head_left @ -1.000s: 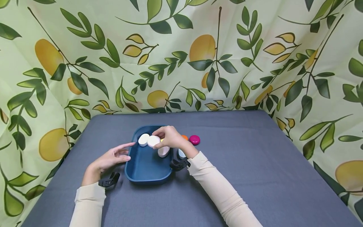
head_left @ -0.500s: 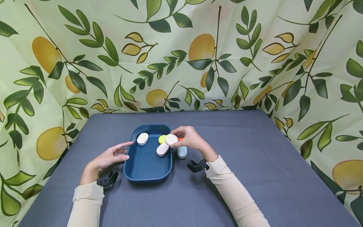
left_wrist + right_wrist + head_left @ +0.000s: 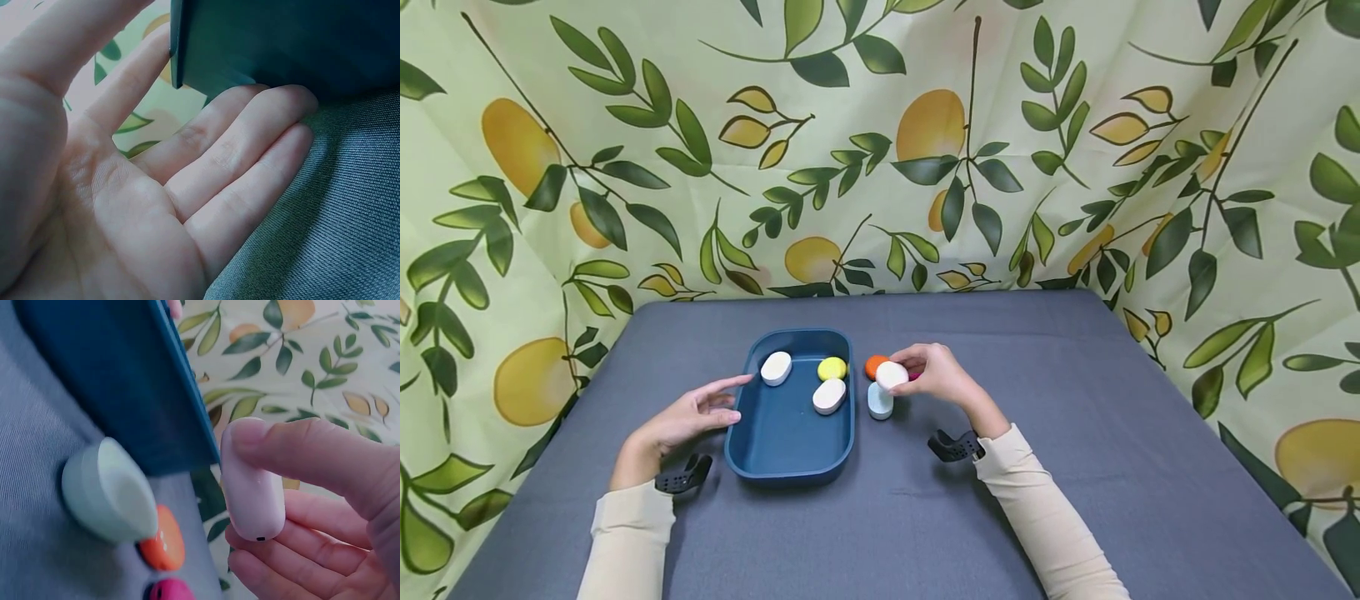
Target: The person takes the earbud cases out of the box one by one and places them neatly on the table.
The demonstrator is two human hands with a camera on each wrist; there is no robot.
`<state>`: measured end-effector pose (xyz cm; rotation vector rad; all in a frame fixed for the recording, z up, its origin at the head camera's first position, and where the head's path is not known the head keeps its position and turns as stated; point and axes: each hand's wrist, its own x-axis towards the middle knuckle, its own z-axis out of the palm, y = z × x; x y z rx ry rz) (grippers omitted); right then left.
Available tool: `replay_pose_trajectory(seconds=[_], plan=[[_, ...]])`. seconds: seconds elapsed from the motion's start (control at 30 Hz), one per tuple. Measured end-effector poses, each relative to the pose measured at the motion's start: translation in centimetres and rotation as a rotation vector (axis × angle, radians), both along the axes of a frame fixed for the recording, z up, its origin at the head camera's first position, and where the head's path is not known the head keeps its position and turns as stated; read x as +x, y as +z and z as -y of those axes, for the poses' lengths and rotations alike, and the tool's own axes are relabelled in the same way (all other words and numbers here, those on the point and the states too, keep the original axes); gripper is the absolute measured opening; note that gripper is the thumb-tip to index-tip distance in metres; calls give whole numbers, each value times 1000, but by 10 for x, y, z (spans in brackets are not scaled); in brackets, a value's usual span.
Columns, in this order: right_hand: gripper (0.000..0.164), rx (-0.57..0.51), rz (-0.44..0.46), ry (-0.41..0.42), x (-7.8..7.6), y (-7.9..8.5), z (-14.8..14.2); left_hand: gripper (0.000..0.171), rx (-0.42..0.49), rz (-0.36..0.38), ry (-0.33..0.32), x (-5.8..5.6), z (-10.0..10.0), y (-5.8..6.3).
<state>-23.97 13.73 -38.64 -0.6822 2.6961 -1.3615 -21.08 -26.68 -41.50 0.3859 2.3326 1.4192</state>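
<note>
- R hand (image 3: 942, 375) pinches a pale case (image 3: 892, 376) btwn thumb & fingers, held up just R of the blue tray (image 3: 782, 442), clear of its rim.
- L hand (image 3: 696, 414): fingers loosely spread, nothing in grip, index at tray's L rim.
- In tray, 3 pcs: white oval (image 3: 776, 368), yellow disc (image 3: 831, 369), pinkish oval (image 3: 829, 397).
- Out on cloth, 3 more: lt-blue tub (image 3: 880, 403), orange disc (image 3: 876, 367), magenta pc (image 3: 169, 589), mostly hidden in head view.
- Even split, 1 in hand: looks abt midway, I'd say.
</note>
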Motion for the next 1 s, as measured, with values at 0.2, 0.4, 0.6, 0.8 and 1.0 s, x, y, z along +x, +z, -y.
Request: replay_pose_trajectory(seconds=[0.2, 0.4, 0.6, 0.8, 1.0], plan=[[47, 39, -16, -41, -3, -11, -12, 67, 1, 2, -1, 0, 2, -3], [47, 82, -2, -79, -7, -20, -20, 67, 10, -4, -4, -1, 3, -4], [46, 93, 63, -104, -9, -29, -27, 67, 27, 3, -20, -4, 2, -5], [44, 106, 94, -87, -10, -36, -29, 68, 26, 8, -14, -3, 3, -4], [45, 137, 96, -83, -11, -40, -26, 68, 21, 9, -11, -3, 2, -4]])
